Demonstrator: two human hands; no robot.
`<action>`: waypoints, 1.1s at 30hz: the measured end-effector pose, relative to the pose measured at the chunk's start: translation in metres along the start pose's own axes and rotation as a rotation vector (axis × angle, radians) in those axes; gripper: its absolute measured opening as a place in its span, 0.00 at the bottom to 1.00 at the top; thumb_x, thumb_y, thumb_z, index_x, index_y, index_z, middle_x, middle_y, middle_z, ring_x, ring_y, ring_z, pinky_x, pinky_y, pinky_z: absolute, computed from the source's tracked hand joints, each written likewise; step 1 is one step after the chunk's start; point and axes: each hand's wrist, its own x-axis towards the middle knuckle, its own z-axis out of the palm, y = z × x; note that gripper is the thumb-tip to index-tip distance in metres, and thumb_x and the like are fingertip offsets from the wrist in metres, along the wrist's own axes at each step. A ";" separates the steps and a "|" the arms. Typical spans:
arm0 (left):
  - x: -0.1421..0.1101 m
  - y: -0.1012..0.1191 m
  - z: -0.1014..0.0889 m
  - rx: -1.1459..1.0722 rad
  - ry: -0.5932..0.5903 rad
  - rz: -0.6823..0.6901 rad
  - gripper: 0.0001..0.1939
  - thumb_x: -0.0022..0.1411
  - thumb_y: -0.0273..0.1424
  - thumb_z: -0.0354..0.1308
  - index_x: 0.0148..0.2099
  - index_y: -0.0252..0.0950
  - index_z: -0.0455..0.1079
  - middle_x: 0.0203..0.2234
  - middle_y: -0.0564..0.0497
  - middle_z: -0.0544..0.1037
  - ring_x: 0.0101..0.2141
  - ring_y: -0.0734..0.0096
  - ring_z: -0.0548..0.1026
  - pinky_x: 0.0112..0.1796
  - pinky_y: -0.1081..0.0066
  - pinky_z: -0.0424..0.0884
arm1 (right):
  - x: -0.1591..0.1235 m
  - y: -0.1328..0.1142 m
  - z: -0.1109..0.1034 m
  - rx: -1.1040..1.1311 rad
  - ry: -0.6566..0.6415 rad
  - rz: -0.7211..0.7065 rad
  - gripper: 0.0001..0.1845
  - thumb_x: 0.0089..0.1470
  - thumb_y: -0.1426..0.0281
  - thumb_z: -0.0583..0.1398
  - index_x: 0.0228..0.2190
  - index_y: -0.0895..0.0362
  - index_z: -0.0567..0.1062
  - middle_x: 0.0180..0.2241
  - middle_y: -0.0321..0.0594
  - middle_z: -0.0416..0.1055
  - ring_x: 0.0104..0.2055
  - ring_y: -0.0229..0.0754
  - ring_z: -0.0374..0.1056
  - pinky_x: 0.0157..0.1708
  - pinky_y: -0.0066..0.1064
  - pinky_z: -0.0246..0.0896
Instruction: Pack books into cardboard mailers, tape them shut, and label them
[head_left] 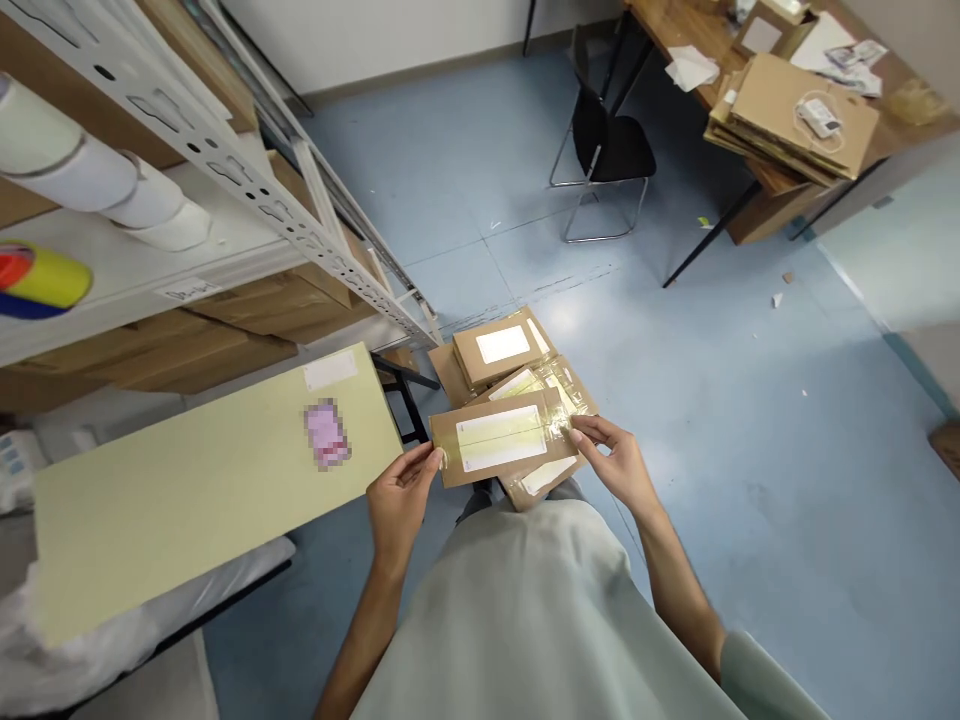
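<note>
Between my two hands is a flat brown cardboard parcel (501, 438) with a white label under clear yellowish tape. My left hand (401, 495) pinches its left end between thumb and fingers. At the opposite end, my right hand (616, 462) grips the taped edge in the same way. Beneath it lies a pile of similar parcels, one brown parcel (491, 345) with a white label showing at the back. What the pile rests on is hidden.
A pale yellow board (217, 480) reaches in from the left. Behind it stands a metal shelf (247, 170) with white rolls (112, 185), tape rolls (45, 278) and cardboard boxes (187, 340). Across the blue floor are a black chair (622, 145) and a wooden table (675, 25) bearing stacked cardboard (795, 110).
</note>
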 end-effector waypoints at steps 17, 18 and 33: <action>-0.087 0.031 0.244 0.278 -0.067 0.391 0.20 0.75 0.39 0.59 0.65 0.40 0.76 0.50 0.44 0.80 0.51 0.59 0.81 0.56 0.57 0.79 | 0.089 0.083 -0.203 -0.276 0.081 0.036 0.35 0.61 0.40 0.63 0.51 0.56 0.84 0.52 0.53 0.84 0.54 0.60 0.81 0.58 0.52 0.75; -0.088 0.033 0.255 0.282 -0.104 0.415 0.21 0.76 0.38 0.58 0.66 0.40 0.75 0.50 0.43 0.79 0.52 0.58 0.80 0.56 0.58 0.78 | 0.090 0.091 -0.213 -0.283 0.096 0.054 0.35 0.61 0.40 0.63 0.51 0.56 0.84 0.52 0.54 0.84 0.53 0.60 0.81 0.57 0.52 0.75; -0.149 -0.025 0.356 0.127 -0.720 -0.035 0.30 0.61 0.50 0.70 0.60 0.42 0.76 0.55 0.40 0.79 0.55 0.48 0.80 0.59 0.51 0.75 | 0.088 0.175 -0.297 -0.584 0.220 0.205 0.34 0.61 0.41 0.58 0.47 0.56 0.83 0.45 0.54 0.85 0.49 0.61 0.81 0.54 0.51 0.73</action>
